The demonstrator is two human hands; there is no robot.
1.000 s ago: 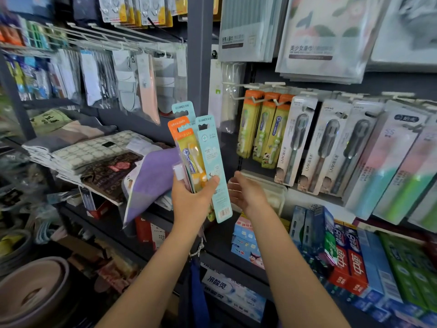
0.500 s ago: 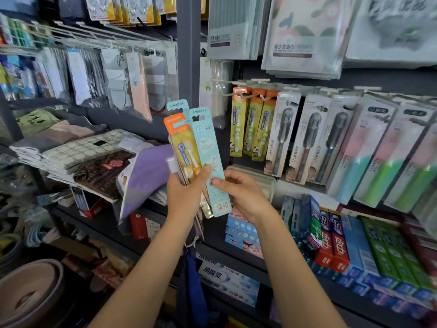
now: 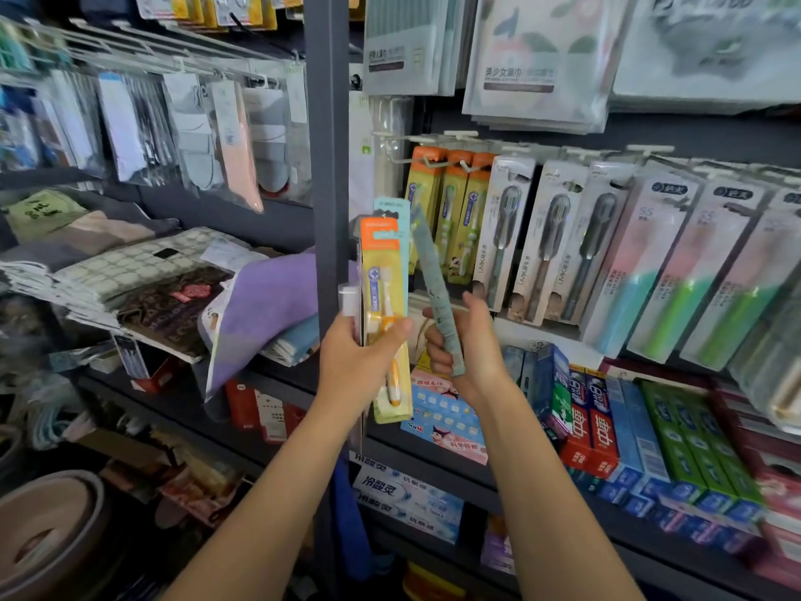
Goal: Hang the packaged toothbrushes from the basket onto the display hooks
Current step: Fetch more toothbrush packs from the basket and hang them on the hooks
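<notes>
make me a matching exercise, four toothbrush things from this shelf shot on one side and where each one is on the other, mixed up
Things
1. pale teal flat toothbrush pack
2. orange-topped yellow toothbrush pack
3. grey toothbrushes in clear blister packs
4. red boxed toothpaste

Places
A. lying on the shelf below the hooks, at the right
B. held in the left hand
C. hanging on display hooks, right of the orange packs
D. gripped in the right hand, tilted

Pairs: 1-D, 2-B, 3-C, 4-A
</notes>
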